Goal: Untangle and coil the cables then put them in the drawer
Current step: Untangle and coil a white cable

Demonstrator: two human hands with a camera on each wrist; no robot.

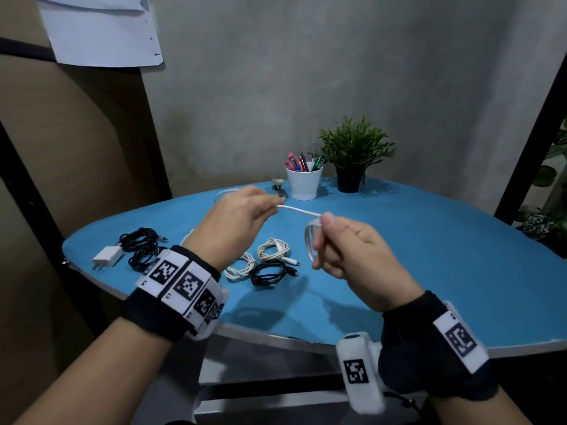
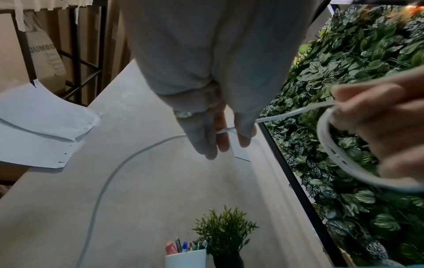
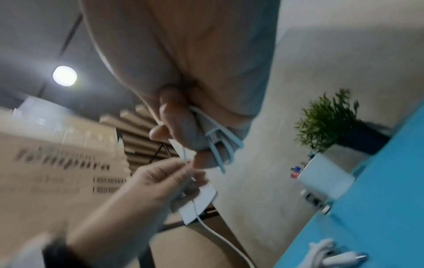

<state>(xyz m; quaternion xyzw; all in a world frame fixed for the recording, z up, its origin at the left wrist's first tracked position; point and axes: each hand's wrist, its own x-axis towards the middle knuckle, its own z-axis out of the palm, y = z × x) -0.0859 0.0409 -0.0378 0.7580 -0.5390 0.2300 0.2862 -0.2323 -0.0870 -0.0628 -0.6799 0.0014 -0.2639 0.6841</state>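
The blue desk [image 1: 429,256] carries a potted plant [image 1: 352,154], a white pen cup [image 1: 303,184], and several coiled black and white cables [image 1: 267,262] near its front edge. Above it, both hands work one white cable [image 1: 299,211]: the right hand [image 1: 349,253] grips small loops of it wound around its fingers, while the left hand [image 1: 233,225] pinches the taut strand beside it.

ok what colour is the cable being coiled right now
White; the cable between both hands shows best in the head view.
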